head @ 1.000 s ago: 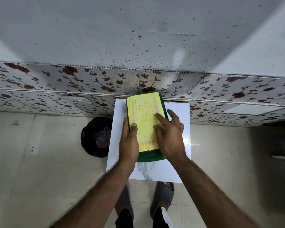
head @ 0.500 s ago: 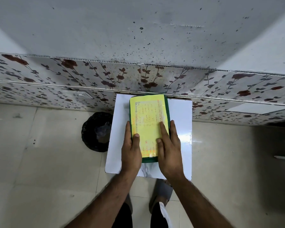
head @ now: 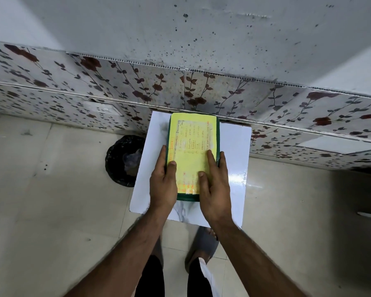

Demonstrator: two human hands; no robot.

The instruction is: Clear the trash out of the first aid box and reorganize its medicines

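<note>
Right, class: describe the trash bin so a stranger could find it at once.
Start at the white table against the flower-patterned wall. Look at the floor just off its left edge. The trash bin sits there: round, lined with a black bag, the only dark thing on the pale tiles.

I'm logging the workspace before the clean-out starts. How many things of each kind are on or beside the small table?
First aid box, green with a yellow label, closed: 1
Black-lined trash bin: 1
White marble-pattern table: 1
Total: 3

My hands (head: 163,185) (head: 214,187) flanking the box (head: 193,133), bare tabletop (head: 234,151) free either side, wall (head: 137,82) tight behind, bin (head: 120,159) left below.
</note>
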